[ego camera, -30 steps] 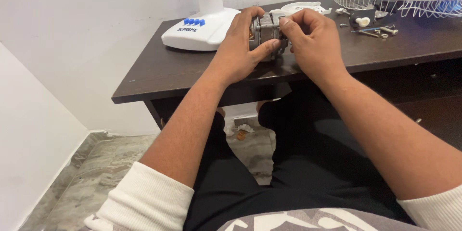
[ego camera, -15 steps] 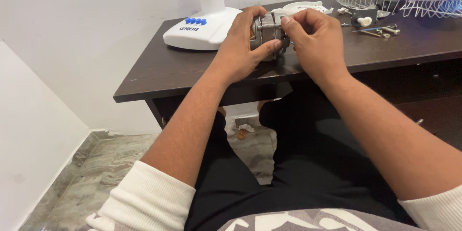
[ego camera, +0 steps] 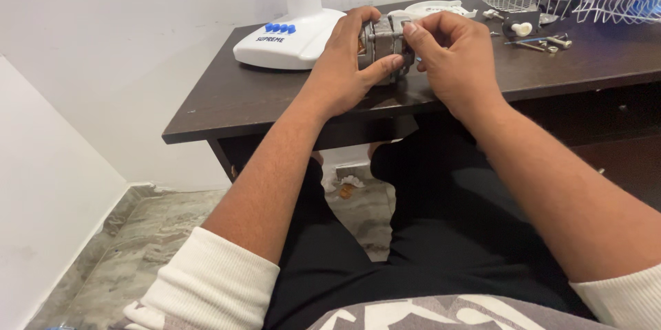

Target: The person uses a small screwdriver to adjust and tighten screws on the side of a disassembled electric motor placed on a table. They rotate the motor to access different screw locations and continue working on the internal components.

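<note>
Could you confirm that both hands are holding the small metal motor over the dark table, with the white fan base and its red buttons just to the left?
Nearly: the head view shows the buttons on the white fan base are blue, not red. Both hands, left and right, do hold the metal motor over the dark table.

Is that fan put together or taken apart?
Taken apart. The white base stands alone, the wire guard lies aside, screws are loose, and both hands hold the motor.

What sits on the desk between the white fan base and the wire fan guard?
In the head view, both hands, left hand and right hand, grip a grey motor between the fan base and wire guard; small screws lie beyond.
</note>
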